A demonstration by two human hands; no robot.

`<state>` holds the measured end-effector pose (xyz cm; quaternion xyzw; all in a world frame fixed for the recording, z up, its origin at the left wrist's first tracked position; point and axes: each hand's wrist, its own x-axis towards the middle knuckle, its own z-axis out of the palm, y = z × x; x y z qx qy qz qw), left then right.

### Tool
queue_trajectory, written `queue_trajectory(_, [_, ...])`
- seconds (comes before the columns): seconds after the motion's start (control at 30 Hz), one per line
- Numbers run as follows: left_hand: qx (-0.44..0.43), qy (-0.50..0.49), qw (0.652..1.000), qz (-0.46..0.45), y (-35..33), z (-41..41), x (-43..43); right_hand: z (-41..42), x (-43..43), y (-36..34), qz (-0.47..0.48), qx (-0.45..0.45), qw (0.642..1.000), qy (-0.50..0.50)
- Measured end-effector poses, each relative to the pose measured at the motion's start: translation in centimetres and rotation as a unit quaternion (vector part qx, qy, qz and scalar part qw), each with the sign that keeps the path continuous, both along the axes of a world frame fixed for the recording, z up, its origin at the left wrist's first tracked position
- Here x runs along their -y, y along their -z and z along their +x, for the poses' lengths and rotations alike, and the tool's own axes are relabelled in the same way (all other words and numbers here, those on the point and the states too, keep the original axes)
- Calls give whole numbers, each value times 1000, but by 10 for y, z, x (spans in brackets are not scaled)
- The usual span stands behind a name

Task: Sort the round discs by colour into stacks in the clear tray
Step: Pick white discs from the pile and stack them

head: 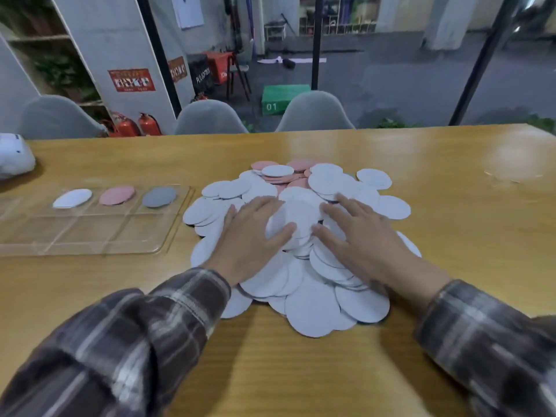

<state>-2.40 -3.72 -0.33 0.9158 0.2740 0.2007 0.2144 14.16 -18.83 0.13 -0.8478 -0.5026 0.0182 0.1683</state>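
Observation:
A big heap of round discs [304,284] lies on the wooden table, mostly white, with pink discs [288,177] showing at its far side. My left hand [252,233] and my right hand [358,239] both rest flat on top of the heap, fingers spread, with a white disc [296,218] between them. The clear tray [90,236] sits to the left. Its far row holds a white disc [72,198], a pink disc [117,194] and a grey disc [159,196], one per compartment.
A white bag-like object [13,159] lies at the table's far left edge. Three grey chairs [210,118] stand behind the table. Bare wood [481,221] stretches to the right of the heap and in front of it.

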Motion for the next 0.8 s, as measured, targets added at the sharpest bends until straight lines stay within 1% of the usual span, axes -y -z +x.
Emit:
queue_trajectory(0.1, [28, 3, 1000, -13, -3, -4, 3, -1, 0, 0, 17, -19, 1000, 0])
queue_trajectory(0.23, [98, 4, 995, -33, -4, -8, 4, -4, 0, -2, 69, 0, 998, 7])
queue_trajectory(0.3, [136, 11, 990, -40, -5, -10, 4, -8, 1, -2, 110, 13, 994, -9])
queue_trajectory(0.37, [160, 17, 986, -38, -7, -12, 2, -13, -1, -3, 164, 10, 985, -47])
queue_trajectory(0.4, [172, 20, 985, -30, -8, -12, 1, -15, -2, -4, 187, -7, 980, -64])
queue_trajectory(0.5, [201, 32, 979, -16, -10, -12, 1, -21, -6, -11, 236, -94, 963, -88])
queue_trajectory(0.6, [216, 44, 975, -5, -13, -15, 1, -21, -10, -14, 280, -118, 949, -86])
queue_trajectory(0.7, [203, 47, 978, -31, -18, -22, -5, -18, -14, -13, 297, -129, 944, -61])
queue_trajectory(0.8, [214, 52, 971, -87, -21, -27, -10, -14, -14, -12, 309, -143, 939, -44])
